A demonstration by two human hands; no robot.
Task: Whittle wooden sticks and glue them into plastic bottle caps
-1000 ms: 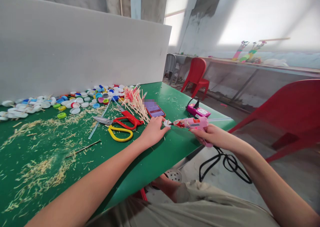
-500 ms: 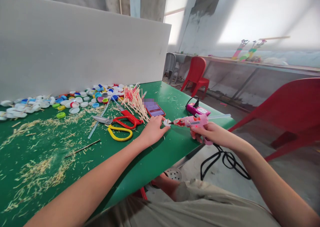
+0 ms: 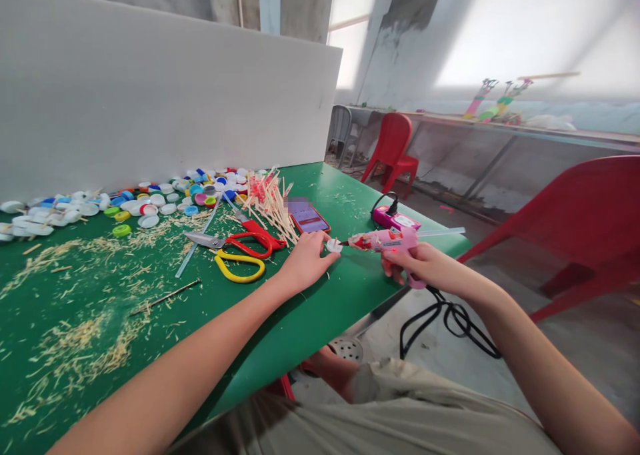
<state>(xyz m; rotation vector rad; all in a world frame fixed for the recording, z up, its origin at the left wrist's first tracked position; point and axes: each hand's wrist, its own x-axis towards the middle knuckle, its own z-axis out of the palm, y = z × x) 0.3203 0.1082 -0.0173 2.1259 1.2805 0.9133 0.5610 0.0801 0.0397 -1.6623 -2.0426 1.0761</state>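
Between thumb and fingers, my left hand (image 3: 311, 261) pinches a small white bottle cap (image 3: 333, 245) above the green table. A pink hot glue gun (image 3: 387, 241) is gripped in my right hand (image 3: 417, 265), its nozzle pointing left at the cap. The nozzle tip is at the cap's edge; whether it touches I cannot tell. A clear glue stick (image 3: 443, 231) sticks out of the gun's back. Left of my left hand lie scissors (image 3: 235, 248) with one red and one yellow handle. A phone (image 3: 309, 218) rests just behind that hand.
Coloured bottle caps (image 3: 145, 205) are heaped along a white board (image 3: 165, 95). Near them lie wooden sticks (image 3: 274, 205), a metal rod (image 3: 167, 297) and wood shavings (image 3: 80, 341). A pink power socket (image 3: 395, 219) sits by the table's right edge; a black cable (image 3: 450, 315) hangs below. Red chairs (image 3: 560, 221) stand right.
The glue gun has tilted slightly, its nozzle end rising a little at the cap. The cap has turned slightly in my left hand. Everything else stays put.
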